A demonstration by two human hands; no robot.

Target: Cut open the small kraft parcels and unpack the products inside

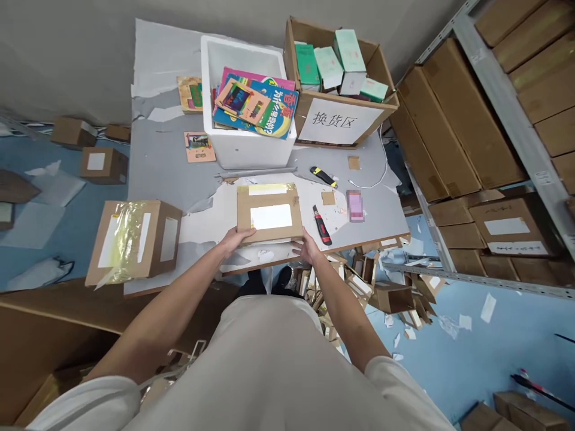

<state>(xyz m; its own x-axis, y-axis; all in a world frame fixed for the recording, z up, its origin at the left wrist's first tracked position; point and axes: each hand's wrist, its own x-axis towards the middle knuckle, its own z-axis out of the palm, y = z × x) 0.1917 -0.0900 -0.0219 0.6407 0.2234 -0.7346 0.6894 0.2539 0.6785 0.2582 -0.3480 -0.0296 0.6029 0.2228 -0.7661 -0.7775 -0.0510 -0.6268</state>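
A small brown cardboard box (269, 234) with a blank-looking white label and clear yellowish tape sits in front of me at the table's near side. My left hand (233, 238) grips its near left corner, thumb on top and the other fingers out of sight. At the near right corner, my right hand (307, 246) holds the box's side, with some fingers showing below its near edge. To the right of the box lie a red and black utility knife (322, 225) and a yellow and black utility knife (324, 176).
A larger taped carton (168, 239) stands at the table's left. Behind are a white foam box (251, 151) of books and a carton (305, 99) of green-and-white boxes. A pink phone-like item (356, 206) lies right. Shelves (467, 54) stand right; cartons litter the floor.
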